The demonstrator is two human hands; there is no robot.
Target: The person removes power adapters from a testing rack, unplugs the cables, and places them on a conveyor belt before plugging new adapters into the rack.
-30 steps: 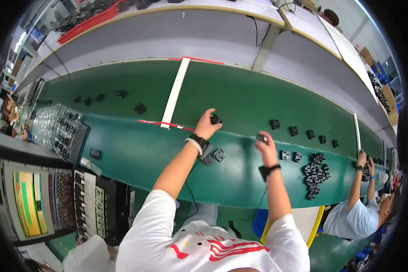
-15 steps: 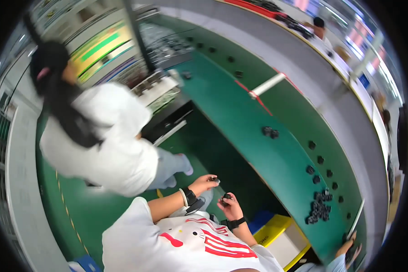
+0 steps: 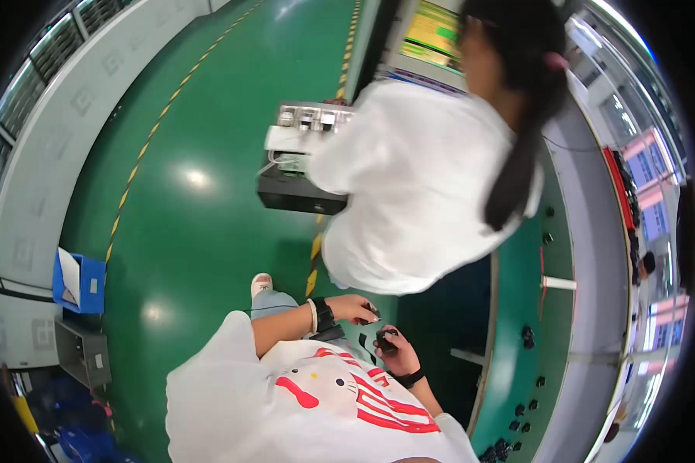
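In front of my shirt, my left hand (image 3: pixel 353 309) is closed in a pinch on a small dark piece (image 3: pixel 371 315), with a lighter spot showing at its edge. Just to the right and a little nearer, my right hand (image 3: pixel 401 357) curls its fingers round a small black block-shaped part (image 3: pixel 386 340). The two hands are close together but apart, and the parts they hold do not touch. The exact kind of both parts is too small to make out.
A co-worker in a white shirt (image 3: pixel 425 185) stands close ahead, beside a black-based device (image 3: pixel 301 194). On the right runs a green workbench (image 3: pixel 515 309) with several black parts (image 3: pixel 502 450). A blue bin (image 3: pixel 93 285) and a grey bin (image 3: pixel 83 353) are at the left.
My view has swung left: the bench has shifted to the right edge, and the co-worker from the left to right of centre. Both hands still hold their parts before my body.
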